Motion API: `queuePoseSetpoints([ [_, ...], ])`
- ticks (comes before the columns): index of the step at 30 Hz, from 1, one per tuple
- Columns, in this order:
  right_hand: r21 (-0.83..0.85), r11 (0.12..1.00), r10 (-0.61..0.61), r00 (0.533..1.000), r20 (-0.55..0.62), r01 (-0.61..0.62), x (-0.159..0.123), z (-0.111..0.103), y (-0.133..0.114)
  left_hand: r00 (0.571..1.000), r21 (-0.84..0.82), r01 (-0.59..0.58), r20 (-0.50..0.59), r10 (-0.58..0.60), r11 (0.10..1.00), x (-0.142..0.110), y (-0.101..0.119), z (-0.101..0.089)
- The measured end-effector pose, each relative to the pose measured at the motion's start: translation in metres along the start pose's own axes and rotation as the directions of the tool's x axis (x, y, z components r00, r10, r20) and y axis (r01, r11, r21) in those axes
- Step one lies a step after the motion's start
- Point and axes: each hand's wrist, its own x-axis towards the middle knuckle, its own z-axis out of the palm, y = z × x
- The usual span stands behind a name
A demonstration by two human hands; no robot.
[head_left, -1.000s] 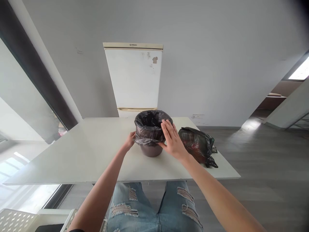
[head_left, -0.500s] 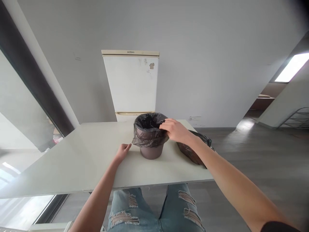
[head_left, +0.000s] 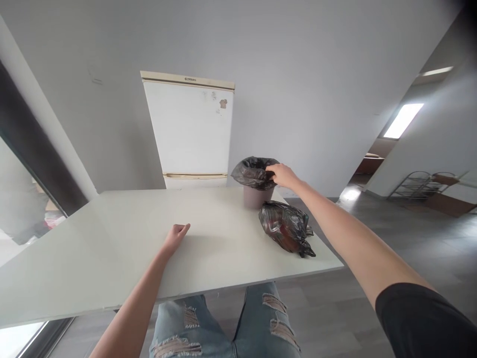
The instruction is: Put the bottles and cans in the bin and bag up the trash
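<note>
A brownish trash can (head_left: 257, 199) lined with a black garbage bag (head_left: 249, 172) stands upright near the far right corner of the table. My right hand (head_left: 283, 176) is closed on its rim at the right, the fingers over the lined edge. A tied, filled black garbage bag (head_left: 285, 226) lies in front of the can, near the right edge. My left hand (head_left: 176, 236) is loosely curled over the table, away from both, and nothing shows in it.
The white table (head_left: 130, 248) spans the view in front of my legs. Behind it a white refrigerator (head_left: 190, 129) stands against the grey wall. To the far right, a metal rack (head_left: 413, 185) sits on the grey floor.
My right hand has moved the lined trash can away and to the right, behind the filled bag. My left hand is now apart from the can. The view has turned slightly right.
</note>
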Motion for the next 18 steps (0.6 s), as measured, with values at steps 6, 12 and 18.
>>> queuePoseSetpoints([
  [6, 0.018, 0.994, 0.105, 0.994, 0.02, -0.105, -0.018, 0.015, 0.035, 1.0, -0.006, 0.004, -0.007, -0.004, 1.0, 0.002, -0.002, 0.001],
  [12, 0.044, 0.997, 0.06, 0.997, 0.049, -0.062, -0.025, 0.018, 0.039, 1.0, -0.002, -0.001, -0.008, 0.001, 1.0, 0.003, -0.003, 0.001],
  [18, 0.211, 0.976, 0.094, 0.966, -0.242, -0.042, -0.065, 0.013, 0.044, 1.0, 0.01, 0.002, 0.008, -0.002, 1.0, 0.002, -0.004, -0.001],
])
